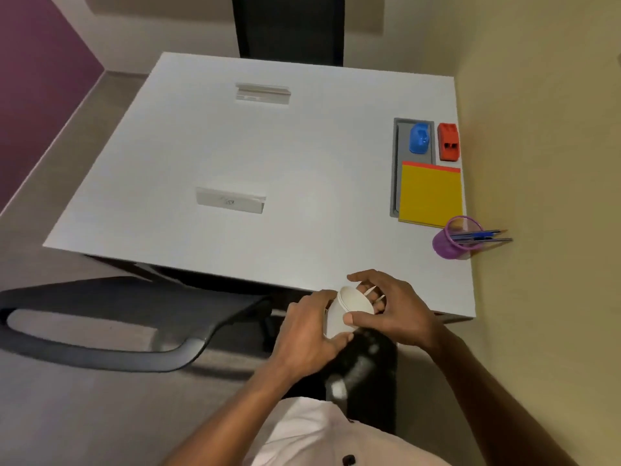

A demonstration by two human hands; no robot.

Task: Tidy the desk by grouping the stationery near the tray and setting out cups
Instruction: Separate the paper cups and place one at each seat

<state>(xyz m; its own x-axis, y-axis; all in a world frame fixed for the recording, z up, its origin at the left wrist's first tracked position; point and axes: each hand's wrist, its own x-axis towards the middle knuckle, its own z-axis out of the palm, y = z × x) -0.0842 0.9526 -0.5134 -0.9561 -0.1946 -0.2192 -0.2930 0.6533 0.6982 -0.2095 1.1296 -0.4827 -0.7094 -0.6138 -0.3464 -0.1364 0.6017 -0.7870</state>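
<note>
White paper cups (339,317) held in both hands at the surface's (208,149) lower edge.
Left hand (309,331) wraps the stack; right hand (389,311) pinches its rim. At right: grey tray (396,183), blue stapler (420,138), red punch (448,141), yellow notepad (431,196), purple pen holder (452,242). Chair (111,327) lower left.

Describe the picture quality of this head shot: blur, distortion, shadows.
Head view: wide-angle bending curves the desk edges and the chair arm; soft overall, the dark patch by the lap blurred most; the left hand and right hand around the paper cups read clearly; even, dim light, with a shadow under the desk's near edge.
</note>
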